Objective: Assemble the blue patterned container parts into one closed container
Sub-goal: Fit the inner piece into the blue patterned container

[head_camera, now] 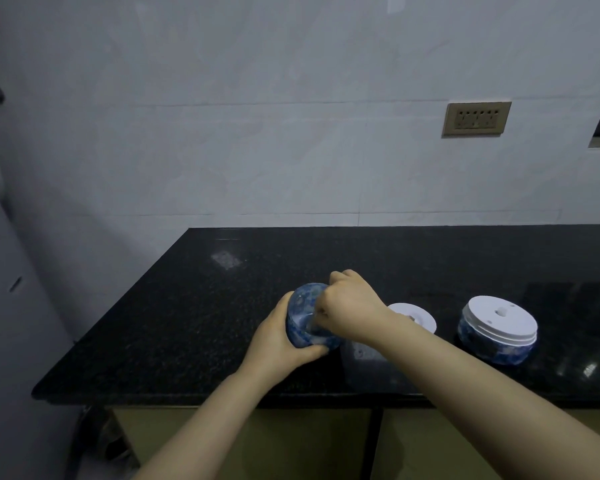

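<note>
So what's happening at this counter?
A person is holding a blue patterned part, tilted, just above the black counter: left hand cups it from below, right hand grips its top. Two more parts wait to the right: a white disc and a blue base with a white top. Nothing is joined yet.

Counting it up: two hands, two blue patterned container parts (305,315) (497,329), one white disc (414,315), one wall socket plate (476,118), one black granite counter (187,323).
</note>
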